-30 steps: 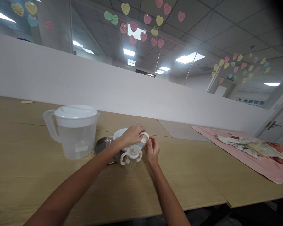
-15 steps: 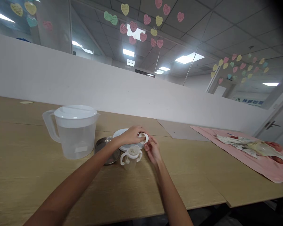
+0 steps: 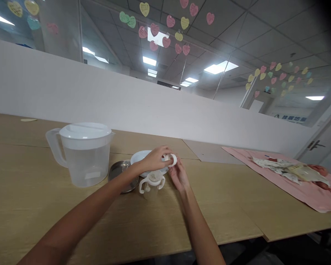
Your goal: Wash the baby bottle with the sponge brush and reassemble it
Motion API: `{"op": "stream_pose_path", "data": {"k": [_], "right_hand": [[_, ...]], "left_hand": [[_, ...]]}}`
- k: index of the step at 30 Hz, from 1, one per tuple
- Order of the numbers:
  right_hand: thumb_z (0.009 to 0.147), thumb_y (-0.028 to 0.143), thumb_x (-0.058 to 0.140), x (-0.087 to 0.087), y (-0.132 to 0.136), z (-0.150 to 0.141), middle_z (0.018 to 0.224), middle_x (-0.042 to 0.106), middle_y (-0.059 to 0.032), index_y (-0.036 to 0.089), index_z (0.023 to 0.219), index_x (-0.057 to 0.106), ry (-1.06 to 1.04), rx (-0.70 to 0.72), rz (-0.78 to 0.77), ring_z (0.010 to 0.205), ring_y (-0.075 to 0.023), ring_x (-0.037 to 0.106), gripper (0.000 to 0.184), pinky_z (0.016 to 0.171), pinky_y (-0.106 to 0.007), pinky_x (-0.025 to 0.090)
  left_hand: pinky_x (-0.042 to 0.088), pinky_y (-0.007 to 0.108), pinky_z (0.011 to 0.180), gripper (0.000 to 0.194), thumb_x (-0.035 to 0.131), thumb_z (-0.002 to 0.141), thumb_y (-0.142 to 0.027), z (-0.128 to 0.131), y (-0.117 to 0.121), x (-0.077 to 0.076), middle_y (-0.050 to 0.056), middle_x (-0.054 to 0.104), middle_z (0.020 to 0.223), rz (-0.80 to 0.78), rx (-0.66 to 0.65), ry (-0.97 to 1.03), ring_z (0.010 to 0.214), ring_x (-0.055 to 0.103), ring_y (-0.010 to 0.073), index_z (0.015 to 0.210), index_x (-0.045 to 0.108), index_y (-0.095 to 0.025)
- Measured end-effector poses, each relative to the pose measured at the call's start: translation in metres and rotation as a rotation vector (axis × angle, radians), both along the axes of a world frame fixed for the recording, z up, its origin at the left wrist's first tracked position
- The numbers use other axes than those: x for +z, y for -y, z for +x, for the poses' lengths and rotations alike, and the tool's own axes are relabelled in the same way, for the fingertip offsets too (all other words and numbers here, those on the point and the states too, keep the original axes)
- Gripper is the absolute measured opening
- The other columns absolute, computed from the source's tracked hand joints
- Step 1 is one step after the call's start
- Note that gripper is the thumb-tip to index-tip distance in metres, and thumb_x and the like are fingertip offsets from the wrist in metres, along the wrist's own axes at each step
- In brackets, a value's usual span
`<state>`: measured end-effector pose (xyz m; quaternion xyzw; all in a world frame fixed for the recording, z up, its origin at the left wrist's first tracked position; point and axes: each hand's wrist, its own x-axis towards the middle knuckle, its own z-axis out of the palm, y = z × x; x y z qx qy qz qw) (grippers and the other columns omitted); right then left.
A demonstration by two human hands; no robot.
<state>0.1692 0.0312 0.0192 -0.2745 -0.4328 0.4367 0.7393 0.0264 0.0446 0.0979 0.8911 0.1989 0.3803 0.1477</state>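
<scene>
My left hand (image 3: 156,158) is closed round a small white ring-shaped part (image 3: 171,159) and holds it above the table. My right hand (image 3: 178,175) meets it from below, with fingertips touching the ring's underside. Just below and left of both hands stands a clear baby cup with two white handles (image 3: 151,183). Behind the hands lies a white plate (image 3: 139,158), partly hidden by my left hand. A round metal dish (image 3: 121,172) sits to the cup's left.
A large clear pitcher with a white lid (image 3: 82,152) stands at the left on the wooden table (image 3: 44,206). A pink cloth (image 3: 295,180) with printed fabric and a doll-like item (image 3: 292,170) lies at the right. A white partition wall (image 3: 99,99) runs behind the table.
My right hand has moved up against the ring held by my left hand and its fingers now touch it. The view has drifted slightly to the right.
</scene>
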Motion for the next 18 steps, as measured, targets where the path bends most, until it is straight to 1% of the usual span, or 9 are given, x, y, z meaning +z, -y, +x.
{"op": "stream_pose_path", "data": {"k": [2, 4, 6, 8, 10, 12, 13, 16, 18], "right_hand": [[0.066, 0.036, 0.06, 0.003, 0.0, 0.0, 0.089, 0.062, -0.0019, 0.02, 0.083, 0.056, -0.047, -0.028, 0.008, 0.084, -0.0143, 0.058, 0.023, 0.075, -0.028, 0.047], [0.064, 0.035, 0.064, 0.004, 0.001, -0.002, 0.087, 0.063, -0.0018, 0.019, 0.086, 0.056, -0.071, -0.056, 0.01, 0.083, -0.0145, 0.058, 0.028, 0.076, -0.029, 0.046], [0.064, 0.035, 0.065, 0.005, 0.004, -0.007, 0.082, 0.063, -0.0027, 0.017, 0.089, 0.057, -0.019, -0.103, 0.004, 0.08, -0.0152, 0.059, 0.031, 0.076, -0.03, 0.046], [0.069, 0.035, 0.062, 0.003, 0.009, -0.015, 0.08, 0.063, -0.0042, 0.015, 0.09, 0.058, 0.099, -0.236, 0.028, 0.077, -0.0157, 0.059, 0.03, 0.074, -0.031, 0.046], [0.075, 0.033, 0.055, 0.0, 0.017, -0.023, 0.083, 0.063, -0.0056, 0.015, 0.092, 0.058, 0.239, -0.481, 0.123, 0.078, -0.0159, 0.058, 0.025, 0.074, -0.032, 0.046], [0.079, 0.028, 0.051, -0.005, 0.025, -0.029, 0.085, 0.062, -0.0064, 0.016, 0.093, 0.057, 0.406, -0.71, 0.294, 0.08, -0.0162, 0.057, 0.02, 0.075, -0.033, 0.046], [0.08, 0.024, 0.049, -0.007, 0.029, -0.031, 0.086, 0.061, -0.0066, 0.016, 0.094, 0.057, 0.496, -0.778, 0.399, 0.081, -0.0163, 0.057, 0.018, 0.075, -0.033, 0.046], [0.08, 0.015, 0.046, -0.011, 0.035, -0.034, 0.085, 0.061, -0.0068, 0.018, 0.098, 0.054, 0.7, -0.836, 0.63, 0.079, -0.0164, 0.058, 0.02, 0.07, -0.033, 0.048], [0.081, 0.012, 0.044, -0.012, 0.036, -0.034, 0.084, 0.06, -0.0071, 0.019, 0.101, 0.052, 0.759, -0.833, 0.683, 0.079, -0.0164, 0.058, 0.024, 0.068, -0.032, 0.049]], "left_hand": [[0.042, 0.025, 0.08, 0.044, 0.054, 0.075, -0.03, -0.01, -0.003, -0.006, 0.005, 0.055, 0.108, -0.069, -0.025, 0.094, 0.092, 0.053, 0.0144, 0.117, 0.048, -0.02], [0.042, 0.027, 0.082, 0.043, 0.048, 0.079, -0.032, -0.024, 0.002, -0.019, 0.007, 0.054, 0.109, -0.129, 0.036, 0.24, 0.094, 0.053, 0.0149, 0.12, 0.043, -0.019], [0.042, 0.03, 0.084, 0.037, 0.041, 0.083, -0.032, -0.039, 0.014, -0.038, 0.007, 0.055, 0.106, -0.104, 0.167, 0.359, 0.093, 0.053, 0.0154, 0.117, 0.043, -0.018], [0.039, 0.032, 0.089, 0.038, 0.046, 0.081, -0.032, -0.05, 0.028, -0.061, 0.007, 0.053, 0.109, -0.011, 0.203, 0.285, 0.101, 0.05, 0.0179, 0.117, 0.042, -0.019], [0.039, 0.033, 0.089, 0.045, 0.049, 0.079, -0.033, -0.054, 0.04, -0.084, 0.009, 0.048, 0.116, 0.062, 0.236, 0.208, 0.105, 0.047, 0.0204, 0.12, 0.037, -0.018], [0.037, 0.035, 0.09, 0.053, 0.051, 0.078, -0.035, -0.054, 0.044, -0.102, 0.011, 0.045, 0.119, 0.107, 0.296, 0.16, 0.108, 0.044, 0.0225, 0.124, 0.031, -0.017], [0.036, 0.036, 0.091, 0.057, 0.052, 0.078, -0.036, -0.052, 0.044, -0.108, 0.012, 0.045, 0.119, 0.124, 0.317, 0.146, 0.108, 0.043, 0.0231, 0.126, 0.029, -0.017], [0.034, 0.038, 0.092, 0.058, 0.051, 0.078, -0.038, -0.048, 0.04, -0.116, 0.011, 0.046, 0.118, 0.147, 0.358, 0.116, 0.109, 0.042, 0.0233, 0.127, 0.026, -0.018], [0.033, 0.038, 0.093, 0.056, 0.05, 0.079, -0.037, -0.047, 0.039, -0.117, 0.011, 0.047, 0.118, 0.153, 0.362, 0.104, 0.109, 0.042, 0.023, 0.126, 0.027, -0.019]]}}
